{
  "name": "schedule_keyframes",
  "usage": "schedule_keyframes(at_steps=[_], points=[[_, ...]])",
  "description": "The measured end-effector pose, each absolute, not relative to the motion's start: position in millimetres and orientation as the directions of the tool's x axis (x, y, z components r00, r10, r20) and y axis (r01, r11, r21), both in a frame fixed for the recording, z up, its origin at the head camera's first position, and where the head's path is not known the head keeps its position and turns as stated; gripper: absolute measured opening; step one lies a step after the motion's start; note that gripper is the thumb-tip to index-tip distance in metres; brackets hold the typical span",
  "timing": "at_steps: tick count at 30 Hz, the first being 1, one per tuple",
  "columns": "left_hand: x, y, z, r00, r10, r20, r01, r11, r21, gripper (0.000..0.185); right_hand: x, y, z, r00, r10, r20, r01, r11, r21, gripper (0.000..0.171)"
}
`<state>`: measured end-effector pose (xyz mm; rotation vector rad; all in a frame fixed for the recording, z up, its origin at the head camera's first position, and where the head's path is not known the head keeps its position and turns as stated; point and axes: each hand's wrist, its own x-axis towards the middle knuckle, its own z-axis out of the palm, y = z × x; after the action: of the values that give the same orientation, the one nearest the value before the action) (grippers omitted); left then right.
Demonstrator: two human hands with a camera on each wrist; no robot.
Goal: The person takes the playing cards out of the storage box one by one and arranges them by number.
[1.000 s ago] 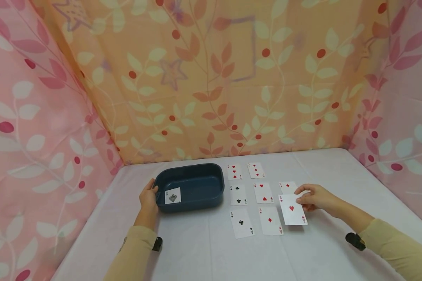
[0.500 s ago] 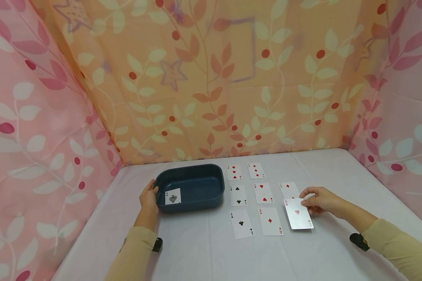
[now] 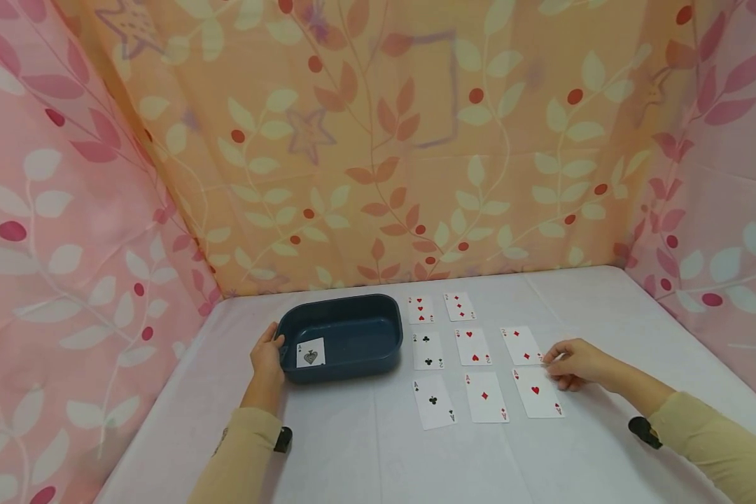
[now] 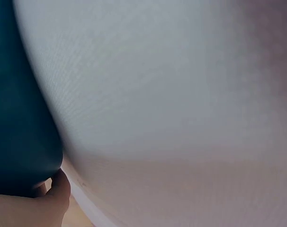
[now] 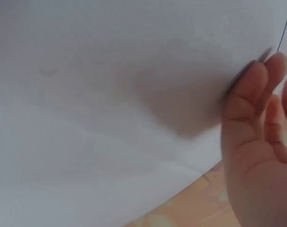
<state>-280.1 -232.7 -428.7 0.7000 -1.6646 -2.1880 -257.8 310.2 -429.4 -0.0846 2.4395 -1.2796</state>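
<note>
My left hand (image 3: 267,359) grips the left end of a dark blue plastic tub (image 3: 353,327), thumb at the rim. The left wrist view shows the tub's teal side (image 4: 20,118) with fingers at its lower corner. An ace of spades (image 3: 310,353) lies inside the tub. My right hand (image 3: 576,365) is beside the upper right corner of the ace of hearts (image 3: 537,399), which lies face up on the cloth. Its thumb and index finger are close together with no card visible between them. The two of diamonds (image 3: 520,344) lies just above that ace, by the fingertips.
Left of the ace of hearts lie the ace of diamonds (image 3: 485,402) and ace of clubs (image 3: 434,406). Above are the two of clubs (image 3: 425,350), two of hearts (image 3: 472,339), three of hearts (image 3: 421,309) and three of diamonds (image 3: 458,306). A patterned curtain (image 3: 378,175) stands behind the white-covered table (image 3: 365,448).
The ace of hearts has gone from tilted in my right hand to flat on the table, a little right and lower. My right hand has let go of it. The left hand and tub stay put.
</note>
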Motion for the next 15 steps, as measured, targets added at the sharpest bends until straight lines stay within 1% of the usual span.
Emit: schedule_keyframes(at_steps=[4, 7, 11, 15], points=[[-281, -234, -430, -0.826, -0.528, -0.195, -0.051, -0.274, 0.960, 0.049, -259, 309, -424, -0.930, -0.212, -0.300, 0.114, 0.610, -0.784, 0.018], [-282, -234, -431, -0.820, -0.537, -0.198, -0.053, -0.274, 0.960, 0.049, -260, 303, -419, -0.930, -0.223, -0.291, 0.107, 0.593, -0.798, 0.021], [-282, -234, -432, -0.820, -0.537, -0.200, -0.055, -0.274, 0.960, 0.050, -264, 289, -413, -0.933, -0.250, -0.260, 0.092, 0.533, -0.841, 0.027], [-281, -233, -431, -0.822, -0.533, -0.199, -0.056, -0.273, 0.960, 0.050, -270, 270, -409, -0.931, -0.293, -0.218, 0.071, 0.440, -0.895, 0.035]])
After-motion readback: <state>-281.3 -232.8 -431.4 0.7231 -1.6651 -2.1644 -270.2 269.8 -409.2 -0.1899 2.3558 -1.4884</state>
